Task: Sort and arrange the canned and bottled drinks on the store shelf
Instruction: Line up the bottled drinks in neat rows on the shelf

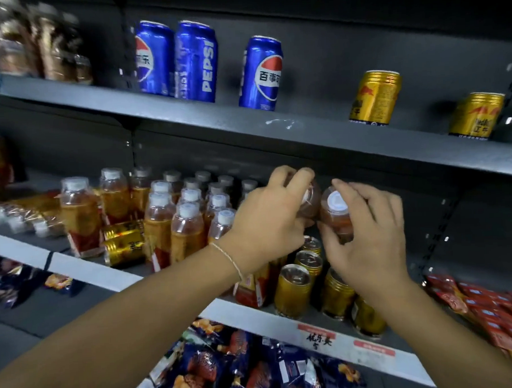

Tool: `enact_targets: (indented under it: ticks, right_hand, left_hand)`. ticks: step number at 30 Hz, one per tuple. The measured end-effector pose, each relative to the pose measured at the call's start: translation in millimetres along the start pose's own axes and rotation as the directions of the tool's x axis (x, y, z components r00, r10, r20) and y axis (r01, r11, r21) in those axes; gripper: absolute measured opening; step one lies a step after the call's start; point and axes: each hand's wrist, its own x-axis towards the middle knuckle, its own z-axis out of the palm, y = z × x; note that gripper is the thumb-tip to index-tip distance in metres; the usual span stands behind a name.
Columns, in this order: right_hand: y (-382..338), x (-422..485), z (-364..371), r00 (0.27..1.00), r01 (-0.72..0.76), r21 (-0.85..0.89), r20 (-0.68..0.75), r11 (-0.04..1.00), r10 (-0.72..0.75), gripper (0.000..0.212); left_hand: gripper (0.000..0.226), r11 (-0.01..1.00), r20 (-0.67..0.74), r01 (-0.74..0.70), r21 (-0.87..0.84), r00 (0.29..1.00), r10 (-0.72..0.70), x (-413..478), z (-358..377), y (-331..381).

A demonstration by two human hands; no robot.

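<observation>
My left hand (271, 213) grips a tea bottle (311, 203) around its top, tilted toward me, over the middle shelf (91, 271). Right beside it, my right hand (368, 236) holds a second white-capped tea bottle (336, 209). Several more tea bottles (174, 221) stand in rows to the left. Gold cans (294, 289) stand upright under my hands, and two gold cans (123, 243) lie on their sides among the bottles. On the upper shelf (245, 118) stand three blue Pepsi cans (196, 61) and two gold cans (375, 97).
Dark snack bags (227, 368) fill the shelf below. Red packets (494, 309) lie at the right end of the middle shelf. Jars (37, 45) stand at the upper left. White price strips (328, 334) line the shelf edges.
</observation>
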Motion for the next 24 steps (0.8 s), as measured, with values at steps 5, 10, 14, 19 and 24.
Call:
enact_targets:
  ticks: [5,10,14,19,24]
  right_hand:
    - [-83,12,-21,0.977,-0.174,0.071,0.136,0.982,0.163,0.073]
    - [-156,27,-27,0.94,-0.265,0.185,0.269,0.946,0.211,0.082]
    - [-211,34,-4,0.901,-0.301,0.245,0.391,0.921,0.19,0.085]
    - [-270,30,54,0.872,-0.269,0.379,0.487,0.885,0.057,0.086]
    - [-326,31,127,0.764,-0.351,0.523,0.64,0.777,-0.085,0.092]
  left_hand:
    - [0.071,0.97,-0.017,0.093,-0.224,0.995,-0.1,-39,-75,-25]
    - [0.063,0.938,-0.002,0.184,-0.293,0.981,-0.193,-77,-147,-65]
    - [0.059,0.925,0.001,0.293,-0.243,0.953,-0.302,-112,-191,-104]
    - [0.056,0.888,0.068,0.442,-0.13,0.897,-0.436,-148,-232,-152]
    - [0.058,0.838,0.157,0.527,0.145,0.824,-0.545,-178,-258,-211]
